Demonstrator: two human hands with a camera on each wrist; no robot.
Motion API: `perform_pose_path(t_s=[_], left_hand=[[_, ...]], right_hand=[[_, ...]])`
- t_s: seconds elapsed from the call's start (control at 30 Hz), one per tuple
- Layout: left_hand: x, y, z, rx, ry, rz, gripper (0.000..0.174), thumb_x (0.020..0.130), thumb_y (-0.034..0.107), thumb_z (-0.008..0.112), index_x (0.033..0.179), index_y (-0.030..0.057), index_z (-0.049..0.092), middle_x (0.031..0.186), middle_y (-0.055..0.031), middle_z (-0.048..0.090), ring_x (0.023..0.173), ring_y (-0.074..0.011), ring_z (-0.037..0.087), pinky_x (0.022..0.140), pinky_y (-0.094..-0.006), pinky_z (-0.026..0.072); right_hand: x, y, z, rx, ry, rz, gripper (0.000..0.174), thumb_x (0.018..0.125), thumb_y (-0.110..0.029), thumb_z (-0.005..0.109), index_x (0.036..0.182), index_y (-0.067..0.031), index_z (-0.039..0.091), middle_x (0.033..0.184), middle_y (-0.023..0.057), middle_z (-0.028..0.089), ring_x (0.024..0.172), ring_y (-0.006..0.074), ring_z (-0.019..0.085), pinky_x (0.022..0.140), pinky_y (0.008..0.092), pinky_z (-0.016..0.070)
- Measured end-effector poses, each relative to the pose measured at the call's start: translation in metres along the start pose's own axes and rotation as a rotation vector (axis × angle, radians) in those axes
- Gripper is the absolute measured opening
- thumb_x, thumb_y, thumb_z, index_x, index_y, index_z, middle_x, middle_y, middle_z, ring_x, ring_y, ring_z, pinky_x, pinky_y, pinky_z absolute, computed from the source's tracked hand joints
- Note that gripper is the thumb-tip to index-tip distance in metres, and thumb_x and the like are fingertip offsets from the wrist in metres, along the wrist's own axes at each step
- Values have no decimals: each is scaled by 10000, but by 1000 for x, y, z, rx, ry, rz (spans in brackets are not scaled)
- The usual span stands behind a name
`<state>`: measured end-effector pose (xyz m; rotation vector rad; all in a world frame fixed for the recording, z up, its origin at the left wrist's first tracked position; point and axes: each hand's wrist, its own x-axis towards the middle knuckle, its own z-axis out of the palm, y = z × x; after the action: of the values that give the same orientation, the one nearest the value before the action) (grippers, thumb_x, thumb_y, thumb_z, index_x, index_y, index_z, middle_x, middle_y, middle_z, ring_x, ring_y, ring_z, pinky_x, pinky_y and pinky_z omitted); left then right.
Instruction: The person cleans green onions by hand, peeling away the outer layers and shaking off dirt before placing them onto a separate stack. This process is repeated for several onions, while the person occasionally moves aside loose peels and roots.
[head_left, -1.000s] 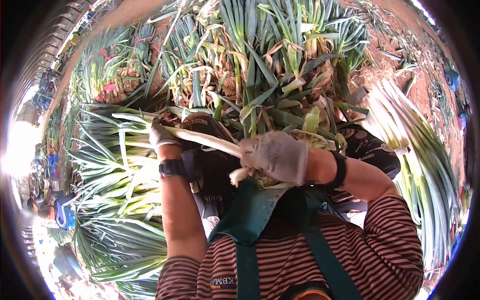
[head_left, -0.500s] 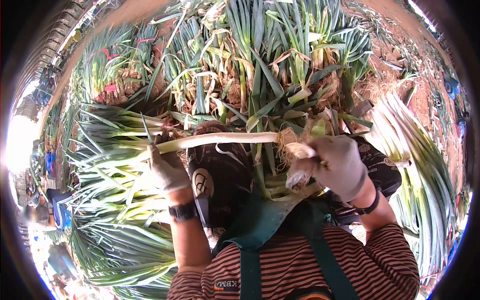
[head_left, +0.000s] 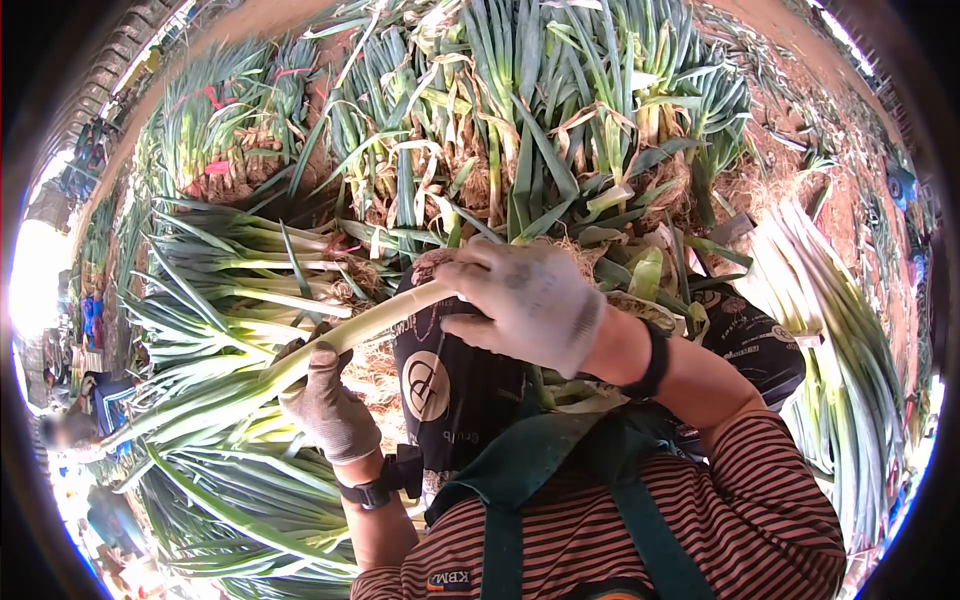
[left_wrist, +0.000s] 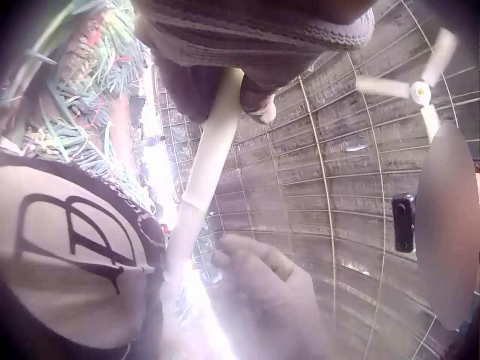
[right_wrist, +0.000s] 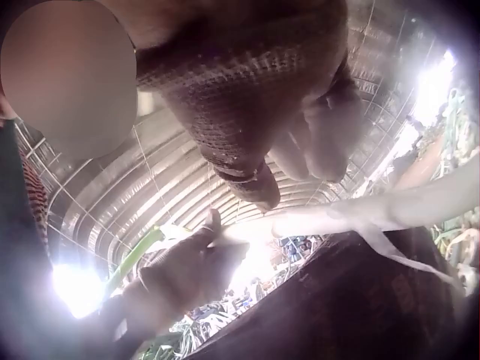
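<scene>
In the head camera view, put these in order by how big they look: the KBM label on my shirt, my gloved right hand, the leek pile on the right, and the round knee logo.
Largest to smallest:
leek pile
gloved right hand
round knee logo
KBM label

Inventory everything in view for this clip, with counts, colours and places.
held green onion: one, white-green, across the lap
loose green onions: many, green-white, left
standing green onions: many, green, ahead
laid green onions: many, white-green, right
ties: several, red, far left
ground: brown, ahead
fan: one, white, overhead
roof: grey, overhead
trousers: black, pale logos
apron: green
shirt: striped
wristbands: black, both wrists
gloved hands: two, off-white
</scene>
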<state>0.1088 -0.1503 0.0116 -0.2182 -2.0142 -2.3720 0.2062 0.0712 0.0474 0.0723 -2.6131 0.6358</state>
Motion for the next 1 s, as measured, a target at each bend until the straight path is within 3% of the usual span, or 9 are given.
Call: perform_pose_path(t_s=[0.1, 0.2, 0.3, 0.5, 0.7, 0.8, 0.83, 0.93, 1.0], left_hand=[[-1, -1, -1, 5, 1, 61, 461, 879, 217, 680, 1196, -71, 507, 1058, -164, 642, 945, -223, 656, 815, -306, 552], [-3, -1, -5, 7, -20, 100, 466, 888, 215, 670, 1208, -57, 467, 1063, -173, 633, 971, -234, 649, 847, -323, 546], [-3, -4, -11, 20, -5, 74, 465, 895, 224, 662, 1210, -53, 462, 1079, -185, 621, 1001, -248, 637, 879, -342, 541], [-2, -6, -16, 58, -38, 54, 481, 902, 226, 651, 1232, -55, 442, 1117, -200, 602, 1023, -262, 626, 903, -358, 542], [0, -12, -21, 44, -47, 31, 480, 912, 208, 635, 1258, -51, 426, 1154, -217, 590, 1051, -272, 614, 911, -365, 542], [-1, -13, -25, 32, -52, 32, 473, 916, 204, 631, 1261, -46, 428, 1165, -219, 589, 1055, -274, 613, 905, -359, 540], [-1, -12, -25, 39, -53, 35, 471, 917, 203, 631, 1262, -45, 429, 1168, -219, 588, 1056, -274, 613, 902, -357, 539], [-5, -10, -21, 4, -36, 34, 481, 913, 212, 638, 1264, -44, 431, 1175, -219, 589, 1062, -269, 611, 893, -348, 536], [-5, -6, -18, 2, -56, 29, 484, 911, 214, 640, 1265, -43, 434, 1173, -220, 591, 1064, -266, 610, 893, -346, 534]], right_hand=[[13, 5, 33, -57, -30, -58, 245, 764, -228, 725, 944, -68, 678, 964, 18, 653, 728, 203, 656, 618, 333, 536], [20, 4, 40, -245, -72, -156, 182, 809, -257, 634, 848, -82, 665, 800, 50, 605, 722, 218, 658, 589, 368, 521], [22, 3, 46, -342, -83, -197, 178, 798, -255, 628, 831, -84, 664, 776, 47, 600, 730, 210, 658, 584, 360, 522], [21, 6, 40, -221, -71, -230, 192, 795, -278, 638, 827, -91, 668, 774, 42, 604, 710, 202, 654, 586, 350, 523], [23, 16, 46, -165, -104, -56, 175, 819, -268, 635, 829, -96, 664, 787, 46, 616, 696, 220, 654, 602, 354, 516], [15, 38, 54, 285, 101, 121, 129, 798, -181, 691, 832, -76, 624, 850, 74, 641, 675, 214, 643, 591, 323, 519], [15, 36, 47, 326, 57, 172, 157, 786, -189, 712, 861, -72, 640, 877, 67, 653, 721, 216, 645, 637, 334, 525], [17, 18, 40, 109, 157, -120, 195, 778, -224, 728, 893, -82, 659, 903, 62, 665, 805, 206, 650, 699, 344, 523], [17, 9, 41, -64, -9, -149, 186, 772, -256, 702, 877, -104, 674, 903, 33, 662, 868, 189, 647, 724, 347, 514]])
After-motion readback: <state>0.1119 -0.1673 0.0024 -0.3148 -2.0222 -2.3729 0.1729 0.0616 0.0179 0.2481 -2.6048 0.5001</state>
